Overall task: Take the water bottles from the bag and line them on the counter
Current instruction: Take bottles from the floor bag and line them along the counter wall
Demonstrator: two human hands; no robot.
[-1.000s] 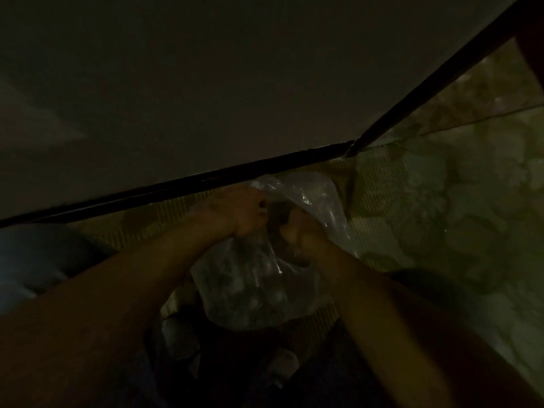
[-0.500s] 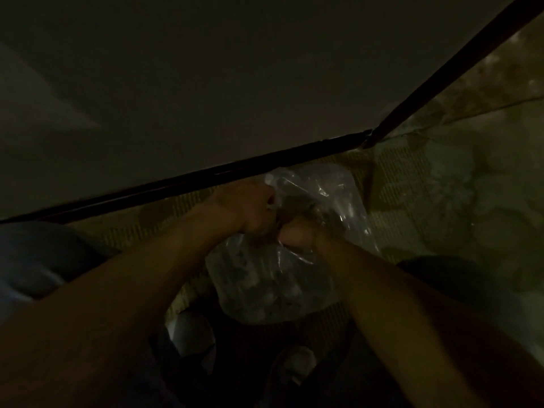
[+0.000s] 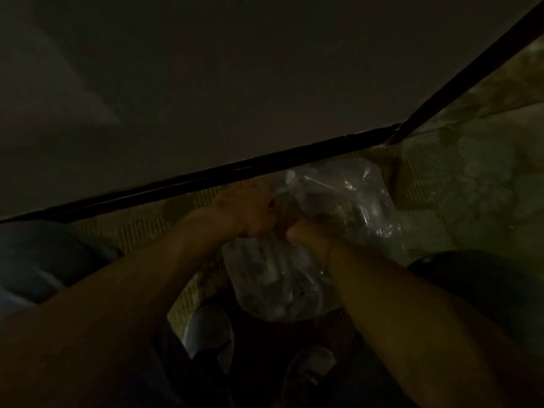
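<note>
Both hands, left hand [image 3: 250,213] and right hand [image 3: 306,231], pinch the clear bag's [image 3: 282,278] neck at frame centre, apparently opening it; next, reaching inside for a bottle.

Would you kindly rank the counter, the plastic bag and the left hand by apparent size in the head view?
1. Counter, largest by far.
2. Plastic bag, gripped by both hands.
3. Left hand, smallest.
The dim light blurs the edges, yet the order is clear.
</note>
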